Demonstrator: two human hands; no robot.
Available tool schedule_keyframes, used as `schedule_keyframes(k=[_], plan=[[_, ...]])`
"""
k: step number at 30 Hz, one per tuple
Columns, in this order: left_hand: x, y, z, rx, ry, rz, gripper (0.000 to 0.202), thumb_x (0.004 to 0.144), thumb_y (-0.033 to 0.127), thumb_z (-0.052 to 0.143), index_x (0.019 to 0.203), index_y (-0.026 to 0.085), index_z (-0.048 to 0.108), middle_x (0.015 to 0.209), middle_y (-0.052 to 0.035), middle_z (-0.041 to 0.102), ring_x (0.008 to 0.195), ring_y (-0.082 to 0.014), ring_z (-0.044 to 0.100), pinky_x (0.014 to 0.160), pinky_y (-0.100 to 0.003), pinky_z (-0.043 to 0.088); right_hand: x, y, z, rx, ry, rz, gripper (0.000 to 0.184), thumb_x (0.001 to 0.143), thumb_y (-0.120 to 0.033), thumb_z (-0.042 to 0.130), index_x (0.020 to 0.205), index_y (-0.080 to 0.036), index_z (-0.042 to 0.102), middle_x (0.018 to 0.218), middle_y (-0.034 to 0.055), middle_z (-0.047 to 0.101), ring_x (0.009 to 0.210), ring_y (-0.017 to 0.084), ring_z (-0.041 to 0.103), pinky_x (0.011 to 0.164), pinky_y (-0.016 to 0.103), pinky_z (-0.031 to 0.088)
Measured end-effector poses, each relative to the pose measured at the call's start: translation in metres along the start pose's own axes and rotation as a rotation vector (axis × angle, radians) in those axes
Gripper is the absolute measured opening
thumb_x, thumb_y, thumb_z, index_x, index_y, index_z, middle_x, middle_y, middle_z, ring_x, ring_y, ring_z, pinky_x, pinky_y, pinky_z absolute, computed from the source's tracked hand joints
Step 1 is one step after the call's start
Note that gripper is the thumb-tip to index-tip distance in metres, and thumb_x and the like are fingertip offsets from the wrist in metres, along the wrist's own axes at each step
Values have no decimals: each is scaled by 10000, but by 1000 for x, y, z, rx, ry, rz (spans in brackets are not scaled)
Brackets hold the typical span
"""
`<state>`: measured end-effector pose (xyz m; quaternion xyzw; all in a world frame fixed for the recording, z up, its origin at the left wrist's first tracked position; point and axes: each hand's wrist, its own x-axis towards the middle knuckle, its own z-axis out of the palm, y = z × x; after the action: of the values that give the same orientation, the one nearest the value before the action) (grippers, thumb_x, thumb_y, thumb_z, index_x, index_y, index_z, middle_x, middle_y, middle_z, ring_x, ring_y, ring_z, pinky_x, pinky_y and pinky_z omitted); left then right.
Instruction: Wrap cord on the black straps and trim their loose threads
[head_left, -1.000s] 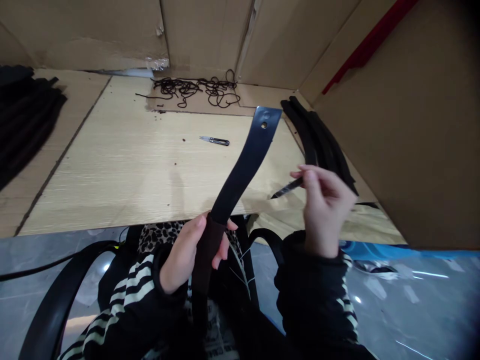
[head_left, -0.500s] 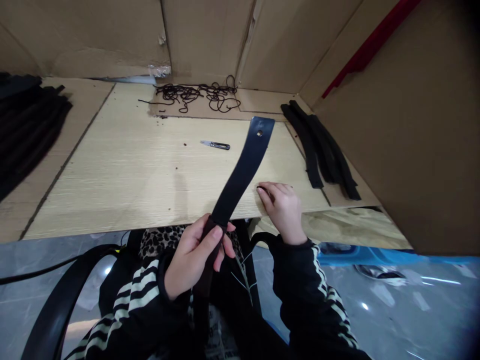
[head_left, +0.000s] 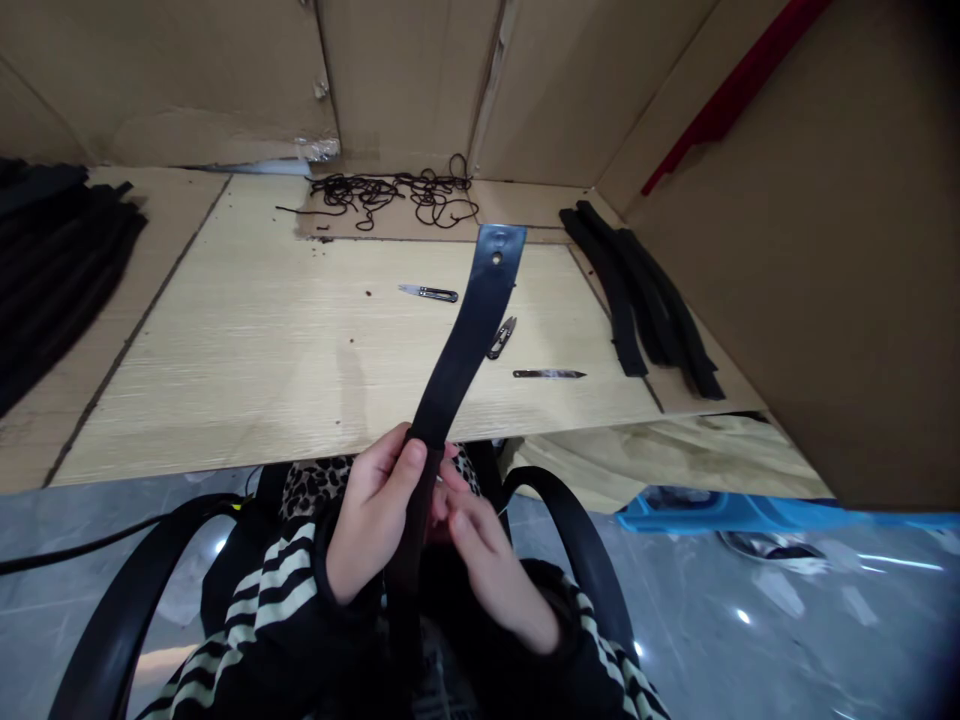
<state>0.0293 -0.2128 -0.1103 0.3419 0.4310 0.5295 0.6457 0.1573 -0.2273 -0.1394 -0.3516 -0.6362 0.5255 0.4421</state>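
There are two hands, one left hand (head_left: 373,515) and one right hand (head_left: 491,565), and one held dark strap (head_left: 466,330). I count two thread snips (head_left: 429,293) (head_left: 501,338), one pointed tool (head_left: 550,374), two armrests (head_left: 120,590) (head_left: 581,530), and at least three strips at right (head_left: 609,300). The strips at left (head_left: 60,270) and the tangled cords (head_left: 360,190) I cannot count exactly.

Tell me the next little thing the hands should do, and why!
I'd guess the right hand should pinch the brown cover to help steady it: the left hand grips it around the black strip, and the right hand is close beside it, while the pointed tool lies on the table.
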Motion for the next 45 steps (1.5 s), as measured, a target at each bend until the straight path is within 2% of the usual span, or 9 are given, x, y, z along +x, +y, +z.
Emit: schedule_keyframes(k=[4,8,13,17,20,27,31,38,45], plan=[[1,4,0,-97,10,-4,519,912,585,400,947,149,680,744,-51,705,631,-118,614,578,-196,522,-11,5,14,254,-108,184,309,880,-510,560,934,-205,556,736,19,587,632,148,584,630,283,529],[3,6,-2,-204,6,-90,419,923,490,453,941,145,688,714,-43,702,583,-108,609,533,-178,499,-17,11,21,578,-199,421,386,822,-459,672,1074,-210,517,879,26,617,763,145,621,771,308,514],[8,7,-11,-331,-51,-92,383,939,424,461,930,119,693,714,-52,694,574,-101,609,583,-179,494,-33,35,33,912,-245,625,559,794,-635,610,981,-108,591,746,55,647,577,127,606,570,247,463],[14,5,-19,-601,-248,-214,370,939,420,455,951,126,680,725,-42,680,520,-97,591,575,-218,504,-49,57,41,1109,-356,697,746,828,-736,439,949,-31,651,610,63,599,470,128,533,440,233,383],[17,3,-20,-687,-345,-278,401,946,446,430,950,128,675,703,-24,671,462,-87,574,537,-224,508,-54,62,42,1234,-461,717,734,844,-717,432,919,-23,658,570,19,512,449,102,442,421,231,323],[15,-12,-26,-518,-410,-243,583,896,601,421,1070,104,671,803,-89,725,624,-145,672,624,-222,530,-48,57,36,1327,-506,747,569,845,-681,490,812,-119,580,564,-45,378,462,74,336,454,225,252],[11,-30,-42,-416,-554,-228,456,811,464,673,1044,73,685,886,-130,744,801,-194,706,753,-247,551,-47,56,34,1309,-467,744,572,853,-689,467,796,-128,569,554,-49,372,457,77,337,458,220,274],[8,-47,-37,-558,-528,-128,416,800,544,648,838,130,672,696,-39,716,681,-135,692,802,-239,541,-45,48,34,1282,-498,792,575,827,-707,491,812,-136,551,520,-71,357,406,62,308,428,202,248],[10,-49,-41,-545,-623,-135,458,783,575,646,955,150,648,764,-41,703,700,-152,687,749,-272,553,-46,48,33,1156,-442,754,648,763,-754,527,752,-107,568,486,-62,387,369,51,314,386,194,236]])
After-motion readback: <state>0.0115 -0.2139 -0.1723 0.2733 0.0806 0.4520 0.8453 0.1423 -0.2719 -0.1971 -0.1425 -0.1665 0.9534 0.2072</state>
